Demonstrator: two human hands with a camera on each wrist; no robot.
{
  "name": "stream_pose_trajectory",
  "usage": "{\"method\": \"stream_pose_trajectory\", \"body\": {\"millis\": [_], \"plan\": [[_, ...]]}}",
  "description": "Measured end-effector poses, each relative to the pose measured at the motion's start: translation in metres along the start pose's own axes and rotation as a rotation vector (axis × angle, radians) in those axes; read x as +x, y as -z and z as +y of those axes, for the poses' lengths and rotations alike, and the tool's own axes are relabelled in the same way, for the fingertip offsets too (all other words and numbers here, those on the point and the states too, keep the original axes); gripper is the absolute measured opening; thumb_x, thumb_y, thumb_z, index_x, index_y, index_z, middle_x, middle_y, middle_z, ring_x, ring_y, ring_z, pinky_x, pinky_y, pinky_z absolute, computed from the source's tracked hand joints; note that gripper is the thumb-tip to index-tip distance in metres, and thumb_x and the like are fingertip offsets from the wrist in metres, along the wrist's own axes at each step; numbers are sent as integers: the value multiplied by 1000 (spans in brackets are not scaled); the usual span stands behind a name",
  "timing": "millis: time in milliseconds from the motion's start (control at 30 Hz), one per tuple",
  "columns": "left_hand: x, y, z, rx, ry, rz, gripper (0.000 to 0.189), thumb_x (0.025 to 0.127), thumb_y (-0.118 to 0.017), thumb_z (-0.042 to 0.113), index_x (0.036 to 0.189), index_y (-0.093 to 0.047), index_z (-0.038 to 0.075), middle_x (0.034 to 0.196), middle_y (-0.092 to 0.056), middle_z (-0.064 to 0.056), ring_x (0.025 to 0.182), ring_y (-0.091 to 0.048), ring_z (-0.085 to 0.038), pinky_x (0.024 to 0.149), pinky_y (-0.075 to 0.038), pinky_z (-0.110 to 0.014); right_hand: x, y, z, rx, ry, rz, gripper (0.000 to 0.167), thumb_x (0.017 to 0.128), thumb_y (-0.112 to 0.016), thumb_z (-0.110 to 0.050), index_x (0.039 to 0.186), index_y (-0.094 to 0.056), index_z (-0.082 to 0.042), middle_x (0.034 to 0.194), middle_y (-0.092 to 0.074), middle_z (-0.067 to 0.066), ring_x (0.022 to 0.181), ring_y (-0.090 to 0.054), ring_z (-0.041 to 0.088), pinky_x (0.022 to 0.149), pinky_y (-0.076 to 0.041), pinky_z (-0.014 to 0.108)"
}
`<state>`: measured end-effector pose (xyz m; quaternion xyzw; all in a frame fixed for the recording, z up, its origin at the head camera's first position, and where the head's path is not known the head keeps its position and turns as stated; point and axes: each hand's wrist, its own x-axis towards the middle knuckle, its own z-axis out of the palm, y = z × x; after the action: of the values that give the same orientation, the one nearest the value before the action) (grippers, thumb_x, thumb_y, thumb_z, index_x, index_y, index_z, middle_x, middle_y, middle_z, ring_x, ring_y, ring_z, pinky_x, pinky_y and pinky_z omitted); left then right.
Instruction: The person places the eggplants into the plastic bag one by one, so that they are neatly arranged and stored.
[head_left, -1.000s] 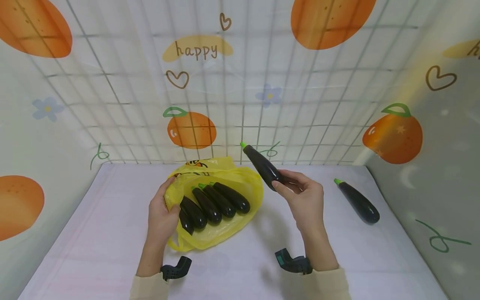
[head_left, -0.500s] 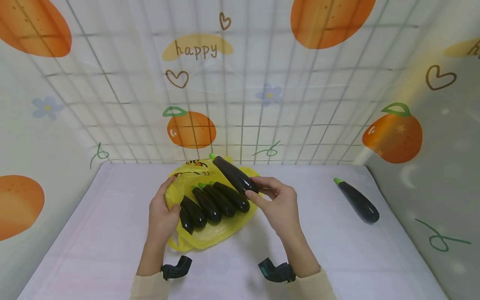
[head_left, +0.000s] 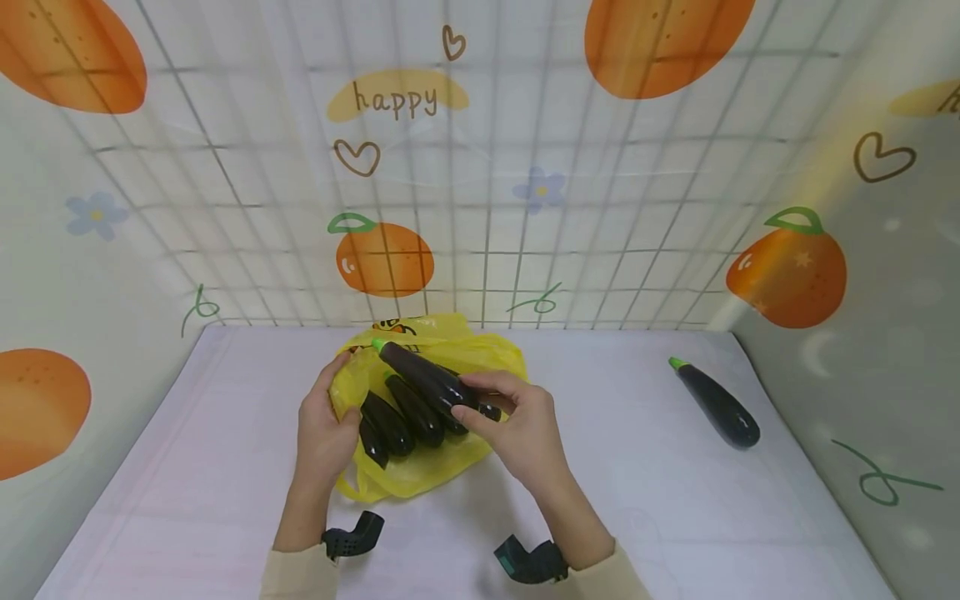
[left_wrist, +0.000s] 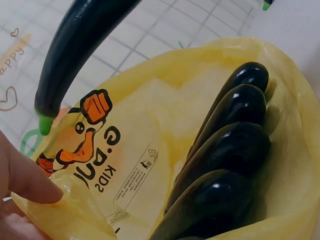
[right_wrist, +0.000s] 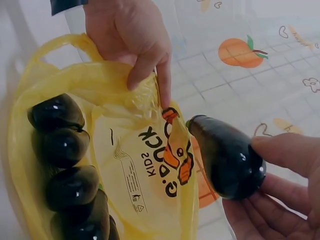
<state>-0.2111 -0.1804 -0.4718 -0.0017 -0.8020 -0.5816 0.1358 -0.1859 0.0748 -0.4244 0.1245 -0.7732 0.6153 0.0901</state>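
An eggplant (head_left: 418,372) with a green stem hangs over the yellow plastic bag (head_left: 431,482). My right hand (head_left: 525,433) pinches its thick end between thumb and fingers, stem pointing away to the upper left. Inside the bag several dark eggplants (left_wrist: 227,155) lie side by side, partly covered by the held one in the head view. At the bag's left side my left hand (head_left: 325,429) grips the rim, keeping the mouth spread. The left wrist view shows a thumb (left_wrist: 37,185) on the plastic, beside a printed duck.
A single eggplant (head_left: 716,404) lies on the white table (head_left: 645,500), off to the right. Behind stands a wire grid (head_left: 483,208) covered by printed cloth, with cloth walls on both sides.
My right hand has carried its eggplant leftward and lower, from beside the bag to over its mouth. The left hand keeps its grip on the bag.
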Motion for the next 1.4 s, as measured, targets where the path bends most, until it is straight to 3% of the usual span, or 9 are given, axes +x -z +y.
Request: {"method": "stream_pose_trajectory", "body": {"millis": [267, 567, 733, 1033, 1167, 1400], "plan": [[-1, 1, 0, -1, 3, -4, 76, 88, -50, -17, 159, -43, 7, 164, -41, -9, 148, -41, -28, 120, -37, -48, -3, -9, -1, -12, -14, -37, 37, 81, -89, -2, 116, -81, -11, 115, -75, 3, 105, -74, 20, 92, -60, 41], [-1, 1, -1, -12, -6, -2, 75, 88, -50, -17, 159, -43, 8, 163, -42, -9, 145, -44, -28, 118, -40, -48, -1, -19, 16, 2, -23, -57, 34, 83, -86, -1, 116, -79, -7, 115, -75, 7, 103, -75, 25, 91, -61, 49], [-1, 1, 0, -9, -9, -2, 74, 89, -50, -17, 159, -43, 8, 163, -42, -10, 145, -45, -29, 118, -40, -48, 1, -23, 25, -8, -52, -57, 34, 83, -87, -2, 115, -80, -9, 113, -76, 6, 99, -75, 24, 89, -62, 47], [-1, 1, -1, -3, -16, 6, 75, 89, -50, -17, 159, -43, 7, 163, -42, -10, 146, -43, -29, 120, -38, -49, 3, -19, 30, 22, -33, -87, 32, 85, -85, -2, 116, -79, -5, 115, -76, 12, 102, -75, 29, 90, -61, 40], [0, 1, 1, 4, -12, 9, 74, 89, -49, -17, 159, -43, 7, 164, -41, -10, 147, -42, -30, 121, -36, -49, 5, -16, 32, 15, -36, -78, 32, 85, -85, -1, 116, -79, -5, 115, -76, 10, 104, -75, 28, 90, -61, 37], [0, 1, 1, 15, -1, 18, 76, 88, -49, -18, 159, -43, 8, 164, -41, -9, 150, -39, -28, 122, -34, -47, 8, -13, 38, 12, -48, -22, 33, 83, -86, 1, 114, -80, -5, 113, -76, 10, 102, -75, 28, 91, -61, 43]]}}
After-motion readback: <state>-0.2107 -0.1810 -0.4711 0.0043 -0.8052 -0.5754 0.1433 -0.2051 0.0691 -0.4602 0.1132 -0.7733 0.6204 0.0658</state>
